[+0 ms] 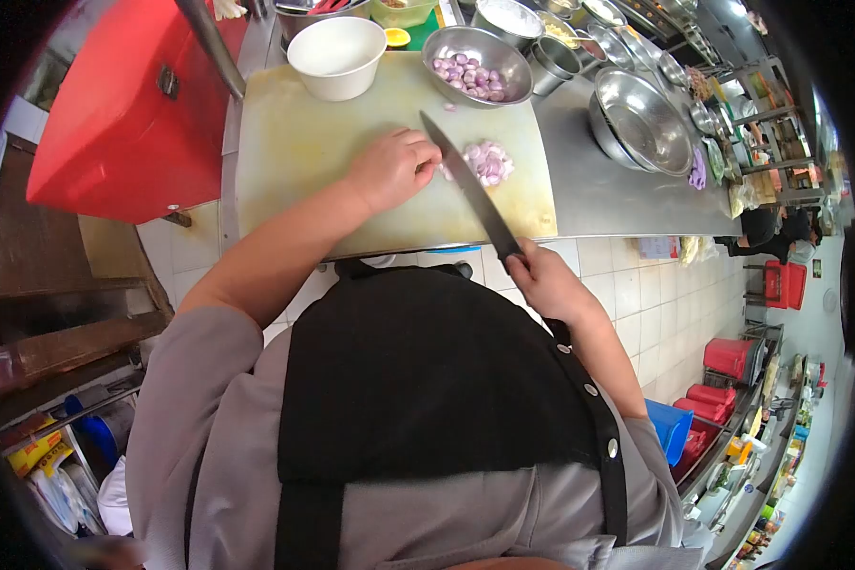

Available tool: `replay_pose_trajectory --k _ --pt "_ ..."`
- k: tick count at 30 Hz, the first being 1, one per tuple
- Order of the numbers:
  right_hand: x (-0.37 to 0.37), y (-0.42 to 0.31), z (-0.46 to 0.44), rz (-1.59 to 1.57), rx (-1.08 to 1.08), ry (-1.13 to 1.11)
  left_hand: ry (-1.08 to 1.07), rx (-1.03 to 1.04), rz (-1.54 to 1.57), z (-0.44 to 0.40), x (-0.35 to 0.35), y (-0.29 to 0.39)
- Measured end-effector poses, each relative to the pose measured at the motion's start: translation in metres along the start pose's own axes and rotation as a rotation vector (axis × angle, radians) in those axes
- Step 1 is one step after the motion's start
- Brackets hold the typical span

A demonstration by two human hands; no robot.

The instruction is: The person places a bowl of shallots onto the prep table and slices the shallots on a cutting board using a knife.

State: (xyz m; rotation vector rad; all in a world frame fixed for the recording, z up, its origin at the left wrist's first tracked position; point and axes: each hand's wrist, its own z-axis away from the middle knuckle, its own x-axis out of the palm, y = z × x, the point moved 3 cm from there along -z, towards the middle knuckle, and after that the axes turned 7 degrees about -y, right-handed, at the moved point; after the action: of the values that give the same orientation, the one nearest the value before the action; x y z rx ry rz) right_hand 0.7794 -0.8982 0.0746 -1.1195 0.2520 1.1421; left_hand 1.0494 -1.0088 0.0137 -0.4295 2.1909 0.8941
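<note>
My right hand (548,282) grips the dark handle of a long kitchen knife (470,185), whose blade slants up and left over the cutting board (294,161). Just left of the blade, my left hand (396,169) rests on the board with its fingers curled together. What they hold, if anything, is hidden. A small heap of sliced shallots (489,163) lies to the right of the blade. At the board's far edge a steel bowl (437,47) holds whole peeled shallots (470,78). One loose shallot piece (449,107) lies in front of that bowl.
A white tub (337,62) stands at the board's far left, near a cut yellow citrus fruit (397,37). Steel bowls (641,123) and containers (556,59) stand along the steel counter (608,204) at right. A large red bin (133,104) is at left.
</note>
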Motion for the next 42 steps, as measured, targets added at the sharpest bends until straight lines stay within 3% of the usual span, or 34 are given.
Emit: replay_pose_trajectory --k 5,10,16,22,25,26,29,30,32,33,35,38,40,42 --pt "-0.019 -0.002 0.016 0.033 0.036 -0.009 0.195 -0.117 0.149 0.003 -0.015 0.004" --pt "-0.005 0.007 0.014 0.055 -0.034 -0.171 0.277 -0.271 0.162 -0.019 -0.049 0.008" --pt "-0.022 0.031 -0.002 0.12 0.055 -0.063 0.289 -0.141 -0.057 -0.095 -0.068 -0.014" --pt "-0.011 0.029 -0.002 0.1 0.041 -0.024 -0.446 -0.372 -0.619 -0.167 -0.045 -0.043" --pt "-0.004 0.034 -0.004 0.121 0.014 0.029 -0.533 -0.395 -0.719 -0.18 -0.03 -0.05" --pt "0.0 0.036 -0.005 0.074 -0.004 0.048 -0.463 -0.365 -0.616 -0.18 -0.019 -0.067" --pt "0.016 0.053 -0.015 0.061 0.023 0.01 -0.649 -0.289 -0.771 -0.183 0.003 -0.085" --pt "0.011 0.042 -0.012 0.044 0.1 -0.058 -0.663 -0.302 -0.686 -0.183 0.005 -0.091" --pt "0.005 0.033 -0.004 0.007 0.052 -0.041 -0.67 -0.255 -0.742 -0.182 -0.018 -0.057" --pt "0.008 0.038 -0.006 0.037 0.021 -0.02 -0.706 -0.322 -0.755 -0.183 -0.012 -0.074" --pt "0.008 0.041 -0.007 0.069 0.006 -0.005 -0.766 -0.256 -0.809 -0.188 -0.017 -0.067" --pt "0.011 0.047 -0.012 0.047 -0.02 0.011 -0.426 -0.294 -0.374 -0.182 -0.042 -0.047" --pt "0.01 0.046 -0.01 0.035 -0.026 0.014 -0.316 -0.303 -0.114 -0.158 -0.063 -0.002" --pt "0.011 0.046 -0.01 0.023 -0.029 -0.001 -0.286 -0.166 -0.015 -0.119 -0.059 0.016"
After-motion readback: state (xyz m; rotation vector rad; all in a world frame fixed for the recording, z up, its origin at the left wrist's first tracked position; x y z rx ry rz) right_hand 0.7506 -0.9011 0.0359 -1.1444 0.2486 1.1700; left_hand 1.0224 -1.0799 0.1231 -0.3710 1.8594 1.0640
